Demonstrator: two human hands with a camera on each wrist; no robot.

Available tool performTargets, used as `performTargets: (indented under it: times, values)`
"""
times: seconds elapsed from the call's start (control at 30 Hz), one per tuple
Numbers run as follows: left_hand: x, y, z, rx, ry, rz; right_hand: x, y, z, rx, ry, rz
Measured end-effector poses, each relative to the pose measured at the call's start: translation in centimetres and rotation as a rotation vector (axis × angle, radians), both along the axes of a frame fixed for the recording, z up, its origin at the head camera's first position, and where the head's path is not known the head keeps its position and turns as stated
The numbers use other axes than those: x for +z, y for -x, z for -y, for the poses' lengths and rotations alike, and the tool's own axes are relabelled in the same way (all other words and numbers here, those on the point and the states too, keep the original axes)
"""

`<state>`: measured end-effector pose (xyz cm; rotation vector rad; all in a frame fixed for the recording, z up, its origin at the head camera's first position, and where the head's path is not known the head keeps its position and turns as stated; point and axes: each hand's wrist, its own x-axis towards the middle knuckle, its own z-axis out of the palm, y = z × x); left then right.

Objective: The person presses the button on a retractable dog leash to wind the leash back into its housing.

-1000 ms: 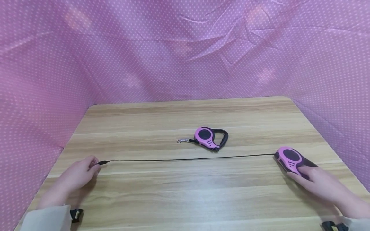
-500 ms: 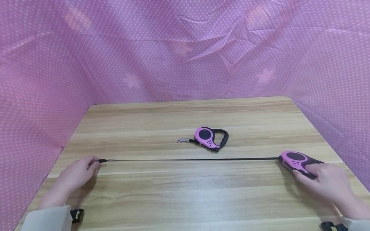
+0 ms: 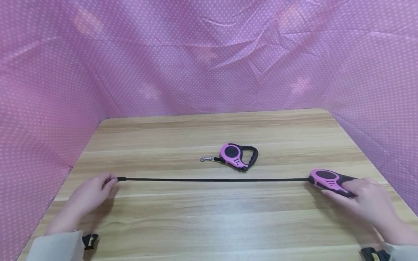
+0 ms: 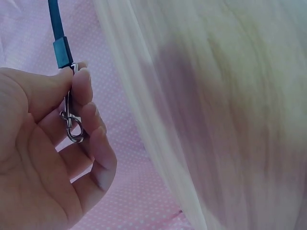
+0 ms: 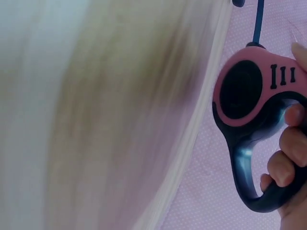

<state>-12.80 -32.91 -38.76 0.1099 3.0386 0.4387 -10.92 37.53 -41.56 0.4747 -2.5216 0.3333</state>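
Note:
My right hand (image 3: 365,203) grips the black handle of a pink retractable leash (image 3: 326,178) at the right of the wooden table (image 3: 209,224); in the right wrist view the leash housing (image 5: 244,91) shows with my fingers (image 5: 288,143) curled through its handle. Its black cord (image 3: 212,179) runs taut across the table to my left hand (image 3: 94,190). That hand pinches the metal clip (image 4: 71,117) at the cord's end between thumb and fingers. A second pink leash (image 3: 236,156) lies wound up mid-table, its clip (image 3: 205,158) pointing left.
Pink dotted cloth (image 3: 209,54) hangs behind and along both sides of the table. The table's far half holds only the second leash.
The right hand turned the leash housing more on edge and shifted it slightly left. The cord stays taut, and the left hand kept its pinch, barely moving.

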Motion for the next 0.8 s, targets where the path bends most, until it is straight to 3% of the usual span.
performTargets:
  times: [0.1, 0.3, 0.57, 0.8]
  values:
    - [0.13, 0.02, -0.20, -0.002, 0.010, -0.009, 0.20, -0.04, -0.11, -0.033, -0.003, 0.054]
    - [0.33, -0.07, -0.44, -0.011, 0.021, -0.022, -0.03, 0.45, -0.75, 0.036, 0.011, 0.028]
    - [0.34, 0.05, -0.38, 0.013, 0.038, -0.036, -0.04, 0.10, -0.97, 0.007, 0.025, 0.101]
    - [0.27, 0.17, -0.55, 0.033, 0.043, -0.047, 0.03, 0.47, -0.80, 0.062, 0.028, 0.056]
